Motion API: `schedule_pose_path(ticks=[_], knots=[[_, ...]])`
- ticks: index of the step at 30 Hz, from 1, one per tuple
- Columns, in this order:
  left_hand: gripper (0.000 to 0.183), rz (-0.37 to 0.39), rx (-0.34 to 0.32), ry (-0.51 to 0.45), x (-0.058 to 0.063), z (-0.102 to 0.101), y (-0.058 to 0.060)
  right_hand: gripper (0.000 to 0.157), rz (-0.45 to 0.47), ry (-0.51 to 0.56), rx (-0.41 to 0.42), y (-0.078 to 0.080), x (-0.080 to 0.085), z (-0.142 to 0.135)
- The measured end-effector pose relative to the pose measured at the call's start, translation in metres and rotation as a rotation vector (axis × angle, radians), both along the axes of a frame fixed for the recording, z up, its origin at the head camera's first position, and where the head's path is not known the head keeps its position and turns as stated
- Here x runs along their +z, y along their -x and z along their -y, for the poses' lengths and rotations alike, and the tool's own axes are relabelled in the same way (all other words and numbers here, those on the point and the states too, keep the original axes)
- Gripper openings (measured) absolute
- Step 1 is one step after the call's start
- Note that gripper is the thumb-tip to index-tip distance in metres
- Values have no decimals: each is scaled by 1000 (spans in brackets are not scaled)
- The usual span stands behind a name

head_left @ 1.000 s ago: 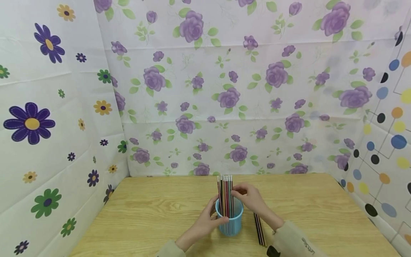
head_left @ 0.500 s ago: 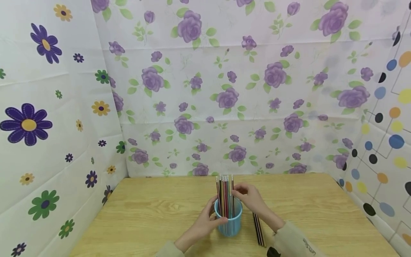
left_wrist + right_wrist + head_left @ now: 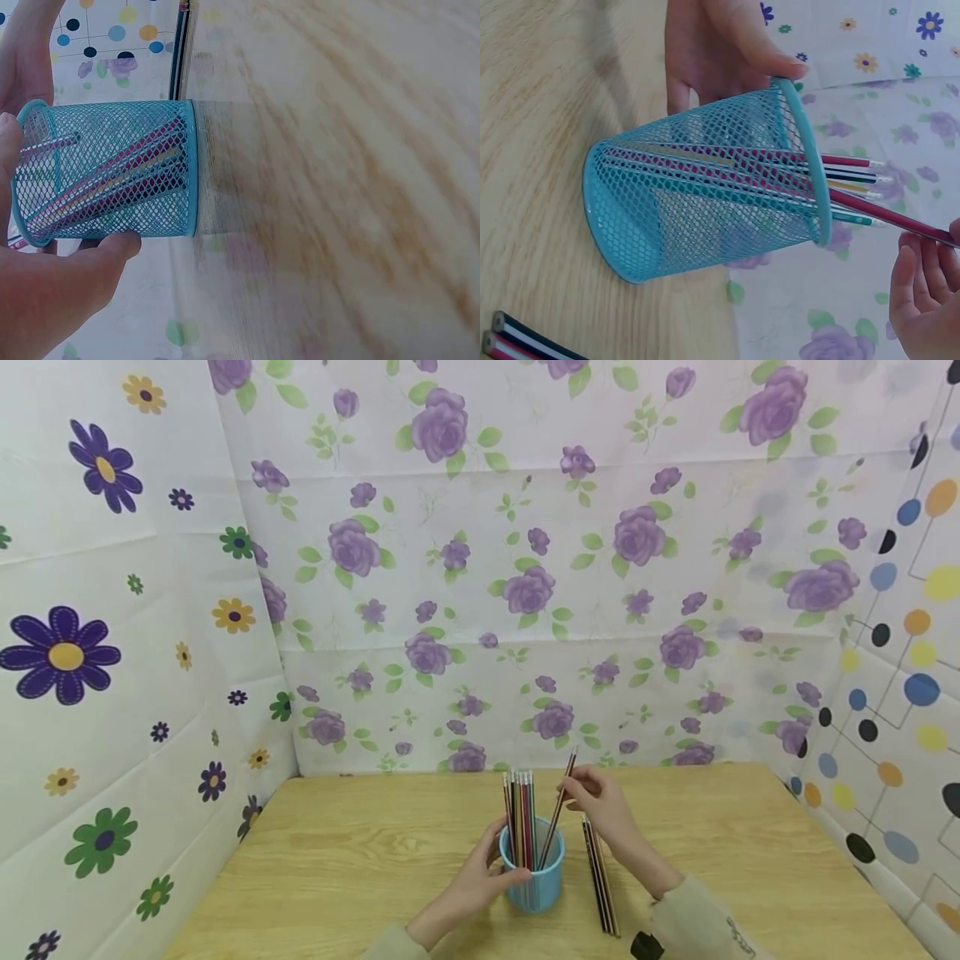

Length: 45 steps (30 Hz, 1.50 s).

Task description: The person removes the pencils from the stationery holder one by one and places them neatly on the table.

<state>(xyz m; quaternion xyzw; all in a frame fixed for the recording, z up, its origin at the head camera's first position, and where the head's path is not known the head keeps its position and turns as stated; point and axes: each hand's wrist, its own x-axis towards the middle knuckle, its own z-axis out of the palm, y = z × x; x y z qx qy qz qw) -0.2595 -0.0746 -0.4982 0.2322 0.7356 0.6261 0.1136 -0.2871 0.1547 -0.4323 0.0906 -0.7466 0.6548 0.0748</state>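
A light blue mesh pencil cup (image 3: 543, 892) stands upright on the table, with a bundle of eraser-tipped pencils (image 3: 519, 814) leaning to its left side. My left hand (image 3: 476, 881) holds the cup from the left, its thumb (image 3: 120, 244) near the rim. Between the thumb and fingers of my right hand (image 3: 609, 814) is a dark red pencil (image 3: 561, 802), pinched on its upper part and tilted to the right. Its lower end is inside the cup, high above the base in the left wrist view. The right wrist view shows the cup's mesh (image 3: 705, 247) with the bundle behind it.
Several loose pencils (image 3: 602, 885) lie side by side on the wooden table (image 3: 360, 860), right of the cup and below my right forearm. Flowered sheets (image 3: 450, 568) hang behind and at the left; a dotted sheet (image 3: 892, 743) hangs at the right.
My right hand has moved right and slightly up with the dark red pencil, which has parted from the bundle and tilted. My left hand stays on the cup.
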Motion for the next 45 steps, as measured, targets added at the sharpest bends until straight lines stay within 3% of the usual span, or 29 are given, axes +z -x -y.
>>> schedule_pose_path(ticks=[12, 27, 37, 41, 45], knots=[[79, -6, 1, 2, -2, 1, -1, 35, 36, 148, -19, 4, 4, -13], [81, 2, 1, 12, 1, 1, -2, 28, 98, 284, -89, 14, 0, -32], [81, 9, -1, 7, -1, 1, -1, 24, 145, 256, -116, 16, -11, -47], [80, 2, -2, 16, -1, 1, 0, 35, 190, 158, -111, 17, -19, -54], [79, 3, -10, 18, 1, 1, -1, 37, 261, 54, -95, 17, -28, -62]])
